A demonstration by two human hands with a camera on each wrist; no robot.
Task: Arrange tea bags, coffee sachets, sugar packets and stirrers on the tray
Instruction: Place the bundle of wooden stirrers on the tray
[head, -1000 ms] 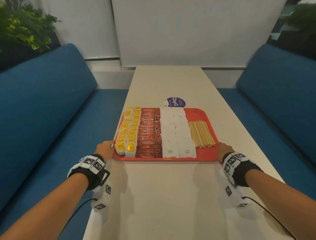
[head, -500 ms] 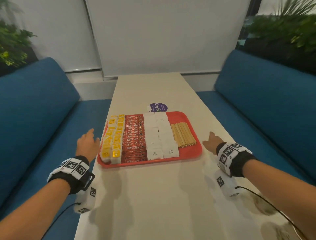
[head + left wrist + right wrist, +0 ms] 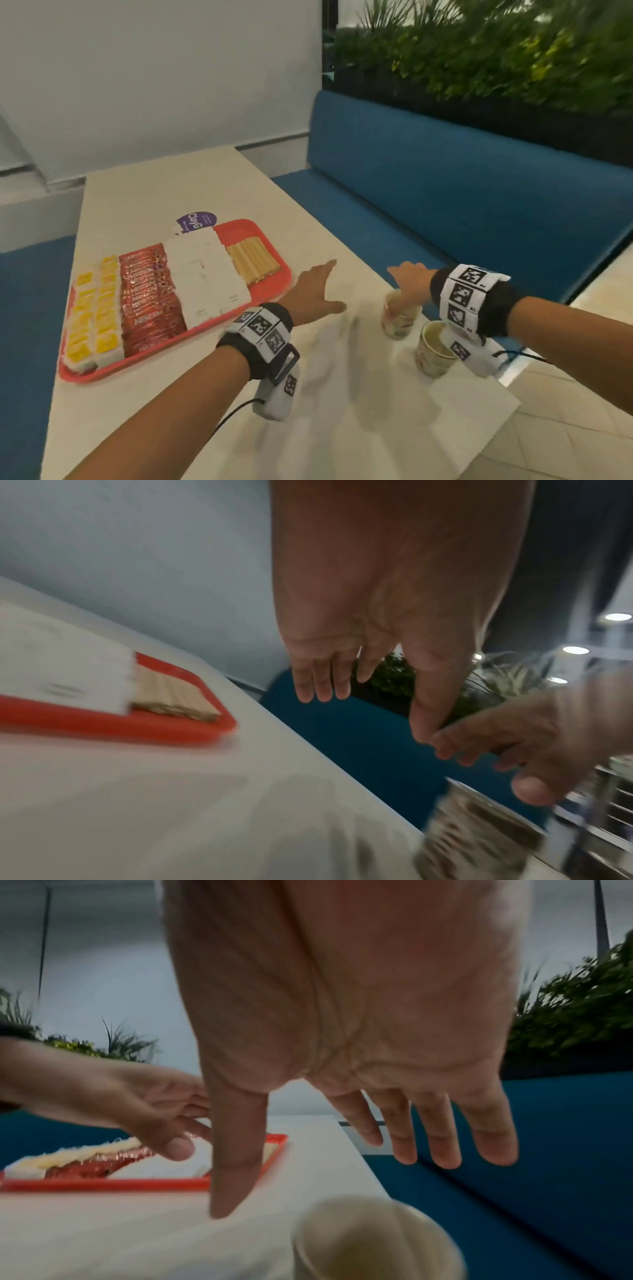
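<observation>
Tray (image 3: 274,291) is the thing here, but start at the fingers: left hand (image 3: 315,291) has its fingers (image 3: 322,680) straight and loosely together, thumb out, holding nothing, hovering over bare desk (image 3: 342,411) just right of the tray. Right hand (image 3: 409,282) is also spread w/ straight fingers (image 3: 441,1139), nothing pinched, hanging right above the farther of two paper cups (image 3: 399,317). Can't tell if it's touching the rim bc of blur. The nearer cup (image 3: 434,346) sits partly under the right wristband.

Moving out: the red tray sits on the desk to the left, well apart from the cups. Rows look done imo: tea bags (image 3: 92,318) w/ yellow tags at the left, red coffee sachets (image 3: 149,294) next, white sugar packets (image 3: 205,274), then wooden stirrers (image 3: 253,262) at the right end. A purple sticker (image 3: 197,221) is on the desk just past the tray.

What could go wrong: both cups stand near the desk's edge and look like they have liquid in them. A fast reach or the wristband clipping the nearer cup could tip it, and a spill running left would soak the paper packets. Left hand sweeping back could also bump the tray corner and scatter the loose stirrers.
</observation>
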